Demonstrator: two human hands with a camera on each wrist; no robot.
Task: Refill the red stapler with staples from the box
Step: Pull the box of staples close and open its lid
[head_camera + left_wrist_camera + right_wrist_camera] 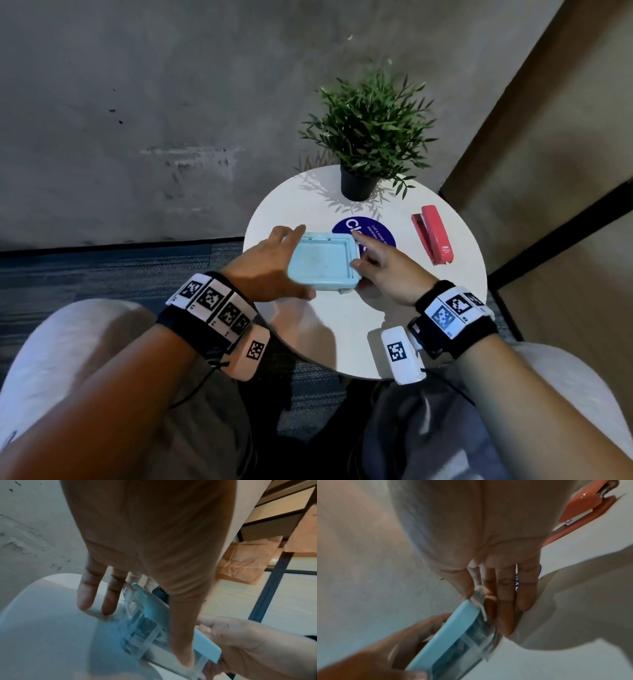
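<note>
1. Right now, both hands are on the light-blue box (322, 262), which sits on the round white counter (342, 342) near its middle.
2. Left hand (270, 263) spans the box's left side: thumb along the near edge, fingers (85, 593) stretched out, their tips reaching down to the counter beside the far edge in the left wrist view.
3. Right hand (387, 270) is at the box's right end, thumb on the lid's rim and fingers (505, 601) pressed close together against the clear clasp there, the forefinger reaching along the far corner.
4. Box: a blue lid with a raised rim on top, over a clear lower body; through the clear wall the wrist views show blurred partitions. Whether the lid is lifted or closed I cannot tell.
5. Red stapler (433, 234) lies flat on the counter to the right of the box, well apart from both hands, closed, with metal showing at its hinge end.
6. Beyond the box are a blue round sticker (373, 229), partly covered by it, and a potted plant (370, 137) at the far edge.
</note>
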